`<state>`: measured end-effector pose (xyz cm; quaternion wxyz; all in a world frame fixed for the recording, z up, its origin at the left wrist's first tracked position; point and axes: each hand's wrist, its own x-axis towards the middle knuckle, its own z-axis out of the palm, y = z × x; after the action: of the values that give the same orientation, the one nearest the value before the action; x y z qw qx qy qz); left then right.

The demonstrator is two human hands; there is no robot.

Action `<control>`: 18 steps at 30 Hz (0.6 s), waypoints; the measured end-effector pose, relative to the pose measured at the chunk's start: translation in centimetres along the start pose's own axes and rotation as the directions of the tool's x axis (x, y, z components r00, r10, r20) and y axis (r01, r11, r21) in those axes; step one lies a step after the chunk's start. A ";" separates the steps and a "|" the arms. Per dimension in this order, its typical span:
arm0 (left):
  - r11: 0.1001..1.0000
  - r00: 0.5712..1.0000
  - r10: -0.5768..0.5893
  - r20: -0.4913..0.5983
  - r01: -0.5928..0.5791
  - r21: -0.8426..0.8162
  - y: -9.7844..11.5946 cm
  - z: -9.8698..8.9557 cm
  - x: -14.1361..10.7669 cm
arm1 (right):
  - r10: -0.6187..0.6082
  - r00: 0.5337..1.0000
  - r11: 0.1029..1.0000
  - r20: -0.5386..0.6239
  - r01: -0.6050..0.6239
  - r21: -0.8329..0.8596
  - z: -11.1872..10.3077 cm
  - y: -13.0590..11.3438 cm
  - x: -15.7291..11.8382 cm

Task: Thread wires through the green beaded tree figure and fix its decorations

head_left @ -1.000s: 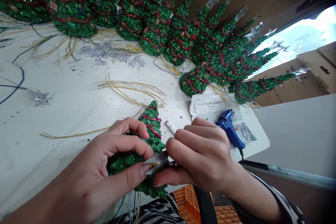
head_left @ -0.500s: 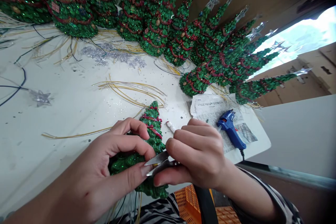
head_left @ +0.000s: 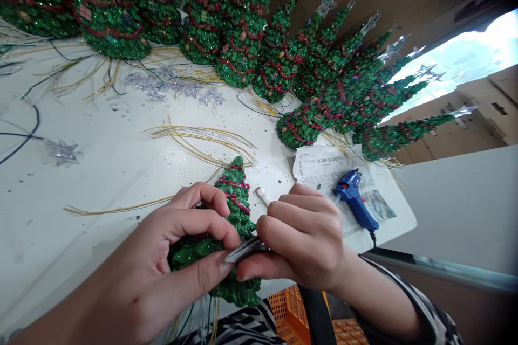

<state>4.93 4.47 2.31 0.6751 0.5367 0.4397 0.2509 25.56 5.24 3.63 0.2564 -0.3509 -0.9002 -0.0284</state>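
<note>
A small green glittery Christmas tree point(head_left: 237, 191) with red garlands lies tilted under my left hand point(head_left: 190, 237), its wires hanging from the base near my lap. My left thumb and index finger are pinched together over the tree; the bit of yellow wire between them is now hidden. Wrapped in my right hand point(head_left: 301, 237) is a pair of small scissors point(head_left: 246, 249), the handles hidden by my fingers. Its blades are closed, with the points touching my left thumb tip.
Many finished-looking trees point(head_left: 243, 48) stand along the back, some topped with clear stars. Loose clear stars point(head_left: 62, 152) and yellow wires point(head_left: 194, 140) lie on the white table point(head_left: 101, 167). A blue glue gun point(head_left: 356, 199) rests on newspaper point(head_left: 324, 164) at right. An orange crate point(head_left: 287, 312) is below.
The scissor blades, apart around a bit of yellow wire half a second ago, have come together. Both hands and the tree stay in nearly the same place.
</note>
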 end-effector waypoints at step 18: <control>0.997 0.999 0.037 -0.010 -0.037 0.063 -0.4 -0.3 0.3 | 0.070 0.998 0.997 0.009 -0.070 0.033 -0.1 -0.6 0.2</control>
<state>4.75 4.76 1.82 0.6508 0.5642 0.4411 0.2524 25.09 4.84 3.86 0.2594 -0.3779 -0.8888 -0.0033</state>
